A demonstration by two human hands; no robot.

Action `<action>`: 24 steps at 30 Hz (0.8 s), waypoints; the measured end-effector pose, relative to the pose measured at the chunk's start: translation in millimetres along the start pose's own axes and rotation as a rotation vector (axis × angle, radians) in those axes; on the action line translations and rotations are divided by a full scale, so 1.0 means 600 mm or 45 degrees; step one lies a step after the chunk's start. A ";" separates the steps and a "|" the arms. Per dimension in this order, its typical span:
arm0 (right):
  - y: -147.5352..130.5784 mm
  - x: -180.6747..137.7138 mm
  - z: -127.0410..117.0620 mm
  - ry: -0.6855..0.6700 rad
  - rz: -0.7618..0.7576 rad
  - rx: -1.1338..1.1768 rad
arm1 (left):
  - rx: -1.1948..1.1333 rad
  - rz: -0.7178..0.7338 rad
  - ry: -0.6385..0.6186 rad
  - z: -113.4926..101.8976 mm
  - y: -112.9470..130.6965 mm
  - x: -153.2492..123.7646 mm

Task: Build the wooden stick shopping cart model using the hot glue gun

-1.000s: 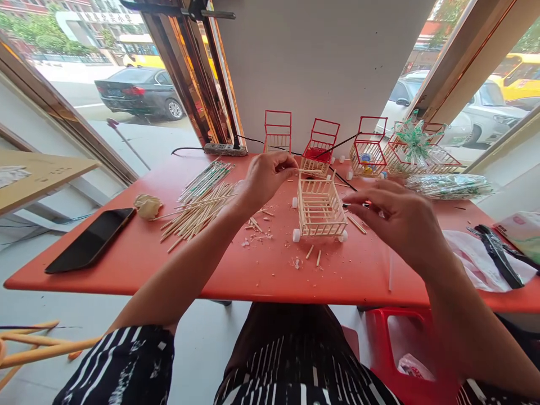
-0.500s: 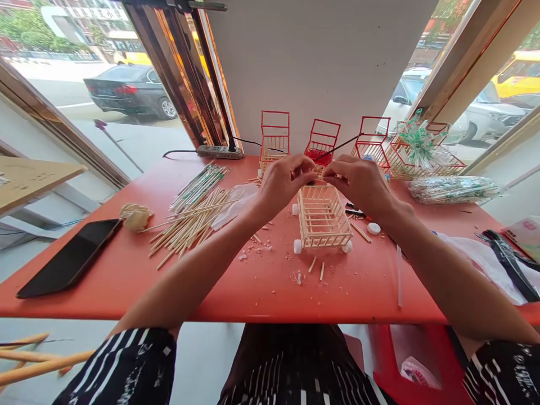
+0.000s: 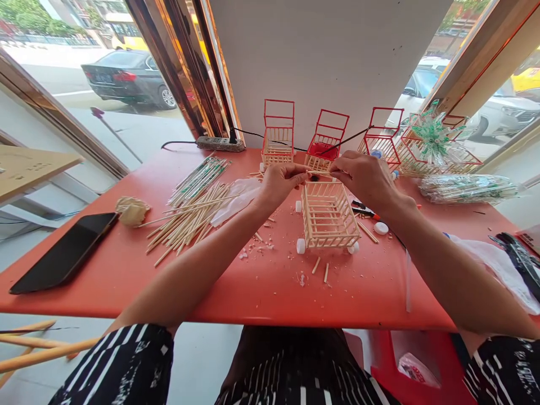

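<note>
A small cart (image 3: 329,217) built of pale wooden sticks, with white wheels, stands in the middle of the red table (image 3: 261,281). My left hand (image 3: 280,183) and my right hand (image 3: 365,177) meet just above the cart's far rim. Both pinch the ends of one short wooden stick (image 3: 320,174) held level between them. A pile of loose wooden sticks (image 3: 189,222) lies to the left of my left forearm.
Several red-framed stick carts (image 3: 324,140) line the back edge by the wall. A black phone (image 3: 63,253) lies at the left, a crumpled wad (image 3: 131,211) beside it. Wrapped stick bundles (image 3: 466,188), black pliers (image 3: 521,259) and white plastic (image 3: 493,264) sit at the right. Stick offcuts litter the middle.
My right hand rose from beside the cart and joined my left hand over the cart's far rim. Both now pinch the same short stick.
</note>
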State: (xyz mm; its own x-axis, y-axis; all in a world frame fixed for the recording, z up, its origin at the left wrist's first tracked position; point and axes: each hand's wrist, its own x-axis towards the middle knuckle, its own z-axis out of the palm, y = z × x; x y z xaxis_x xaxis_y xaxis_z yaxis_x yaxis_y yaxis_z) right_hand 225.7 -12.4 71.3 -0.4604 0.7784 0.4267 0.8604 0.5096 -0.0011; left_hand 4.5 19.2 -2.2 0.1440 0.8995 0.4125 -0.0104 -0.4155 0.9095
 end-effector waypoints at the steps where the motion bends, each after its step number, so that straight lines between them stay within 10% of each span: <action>1: 0.001 0.000 0.001 -0.003 0.005 -0.007 | 0.000 0.003 0.005 0.000 -0.001 0.001; 16: 0.037 -0.001 0.008 0.243 0.174 0.422 | 0.090 0.056 0.197 0.015 0.002 -0.018; 24: 0.074 -0.026 0.036 -0.036 0.445 0.922 | 0.129 -0.002 0.256 0.023 0.012 -0.025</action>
State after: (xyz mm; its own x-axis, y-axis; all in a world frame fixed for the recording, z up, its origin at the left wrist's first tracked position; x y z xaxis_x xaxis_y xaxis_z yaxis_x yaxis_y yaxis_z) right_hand 266.6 5.8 45.0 -0.2041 0.9409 0.2703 0.6049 0.3383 -0.7208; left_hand 16.2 0.9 -2.2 -0.0565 0.9048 0.4220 0.0908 -0.4163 0.9047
